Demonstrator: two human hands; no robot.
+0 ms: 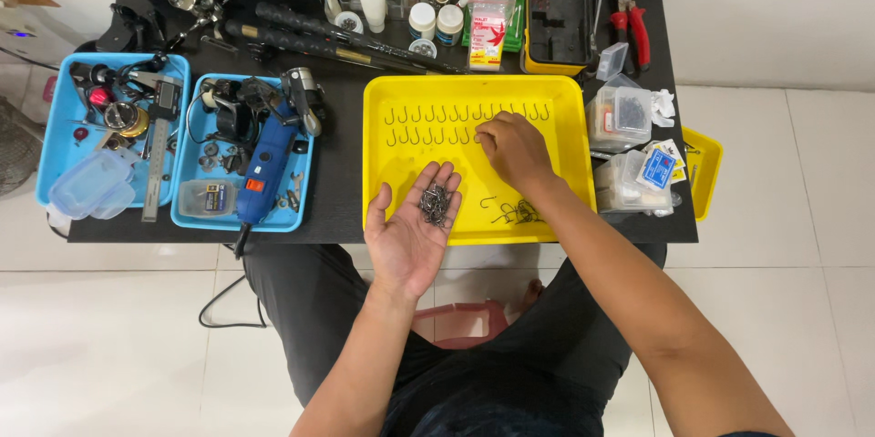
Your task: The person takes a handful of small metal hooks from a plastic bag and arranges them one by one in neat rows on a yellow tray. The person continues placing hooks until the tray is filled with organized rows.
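Many dark hooks (pixel 437 204) fill open left hand (pixel 412 232); right hand (pixel 512 149) fingers' grip unclear.

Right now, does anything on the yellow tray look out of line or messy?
Mostly tidy: fish hooks lie in two neat rows across the yellow tray. The odd spot is a loose tangle of hooks near the tray's front edge, unsorted. The left hand cups a small pile of hooks; the right hand rests at the second row.
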